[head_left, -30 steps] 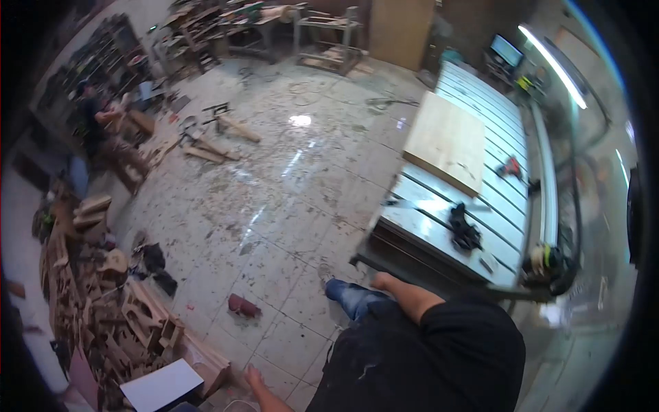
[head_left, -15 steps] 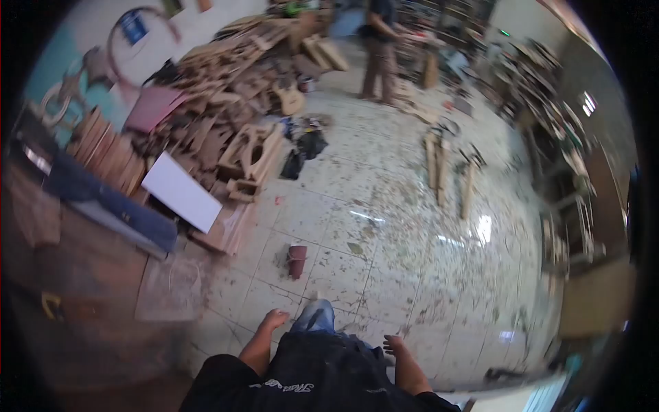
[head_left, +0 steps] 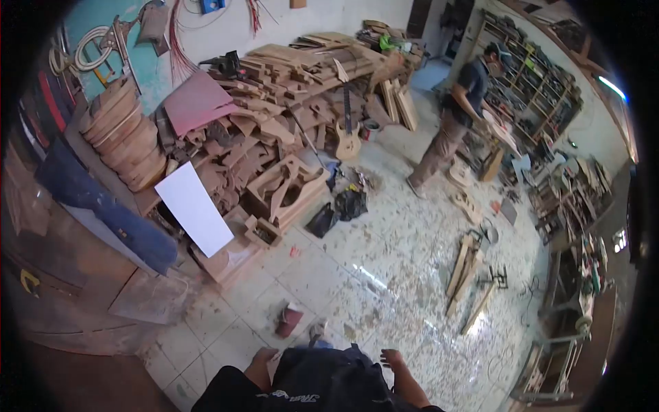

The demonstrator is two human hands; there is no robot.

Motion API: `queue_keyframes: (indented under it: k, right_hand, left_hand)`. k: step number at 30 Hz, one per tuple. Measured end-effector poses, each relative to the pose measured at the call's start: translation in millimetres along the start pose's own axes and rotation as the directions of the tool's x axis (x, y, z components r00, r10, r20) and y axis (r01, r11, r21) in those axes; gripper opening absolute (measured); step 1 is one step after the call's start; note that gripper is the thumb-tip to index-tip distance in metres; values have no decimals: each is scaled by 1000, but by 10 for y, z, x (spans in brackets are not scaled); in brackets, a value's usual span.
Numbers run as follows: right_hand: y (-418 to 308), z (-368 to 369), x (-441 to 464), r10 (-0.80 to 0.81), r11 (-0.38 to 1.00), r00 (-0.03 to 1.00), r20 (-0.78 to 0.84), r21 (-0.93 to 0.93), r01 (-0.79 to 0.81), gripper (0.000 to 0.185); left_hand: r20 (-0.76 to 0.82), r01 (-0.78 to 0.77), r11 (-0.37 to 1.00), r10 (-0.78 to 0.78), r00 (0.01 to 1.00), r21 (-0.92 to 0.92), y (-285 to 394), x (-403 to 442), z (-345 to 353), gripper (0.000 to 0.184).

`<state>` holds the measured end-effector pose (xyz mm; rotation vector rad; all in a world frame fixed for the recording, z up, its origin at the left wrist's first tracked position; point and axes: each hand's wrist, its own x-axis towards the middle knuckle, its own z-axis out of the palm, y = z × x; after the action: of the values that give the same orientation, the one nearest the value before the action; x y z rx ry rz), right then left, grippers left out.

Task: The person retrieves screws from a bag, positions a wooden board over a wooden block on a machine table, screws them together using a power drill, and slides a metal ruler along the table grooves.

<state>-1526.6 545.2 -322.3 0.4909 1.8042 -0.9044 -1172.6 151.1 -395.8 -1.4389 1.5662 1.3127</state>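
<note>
My left hand hangs at my left side, in front of my dark shirt, with its fingers loosely out and nothing in it. On the other side, my right hand is held low with fingers apart, also holding nothing. A dark red roll, which looks like rolled sandpaper, lies on the tiled floor just ahead of my left hand, not touched by it. One of my shoes shows beside the roll.
Wood offcuts are heaped along the left wall, with an unfinished guitar leaning there. A white board leans in front. Wooden pieces lie on the dusty floor. Another person stands at the back right near shelves.
My view has tilted up and swung, so the room's far end shows more. The red roll and both hands now sit lower in view. Both hands stay free of objects.
</note>
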Motion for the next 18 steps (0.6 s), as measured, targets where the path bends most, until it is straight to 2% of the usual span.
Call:
queue_keyframes:
  k: [3,5,6,7,9,10,12,13,14,16,17,18]
  right_hand:
    - [-357,-119,488,78,991,996,-39,-109,-81,38]
    - [-744,-168,672,95,990,995,-27,-101,-98,37]
    - [-918,-196,772,128,988,991,-23,-83,-130,36]
    - [-1088,-234,936,122,988,992,-17,-98,-123,36]
    - [-1430,-328,1309,179,978,984,19,-111,-176,37]
    - [-1634,-404,1577,169,978,985,26,-126,-165,37]
    - [-2031,-561,2079,257,962,960,112,-123,-243,40]
    - [-2288,-657,2163,140,989,976,167,-59,-132,40]
    - [-2737,-766,2214,136,989,975,174,-82,-123,40]
    - [-3624,-890,2256,-71,984,887,456,178,-13,40]
    - [-4046,-886,2664,-48,987,900,433,157,-23,39]
    - [-4512,-771,3135,-29,990,913,408,137,-29,39]
  left_hand:
    - [-108,-283,959,280,954,-16,1370,235,-449,59]
    - [-206,-495,868,481,852,-22,2245,406,-829,57]
    - [-300,-483,862,426,854,-152,2618,434,-978,55]
    - [-313,-481,862,418,853,-161,2930,475,-1129,55]
    - [-425,-583,798,479,768,-154,3469,599,-1452,54]
    - [-441,-583,797,471,764,-159,3673,672,-1602,54]
    - [-503,-553,825,430,750,-118,3894,805,-1777,51]
    - [-487,-500,865,450,748,30,3888,914,-1828,51]
    - [-473,-440,880,469,746,179,3842,1085,-1899,50]
    - [-452,-281,950,311,836,133,3429,1624,-1742,47]
    - [-352,-333,674,668,655,659,3270,1383,-1626,48]
    - [-306,-346,710,618,724,613,3209,1276,-1540,47]
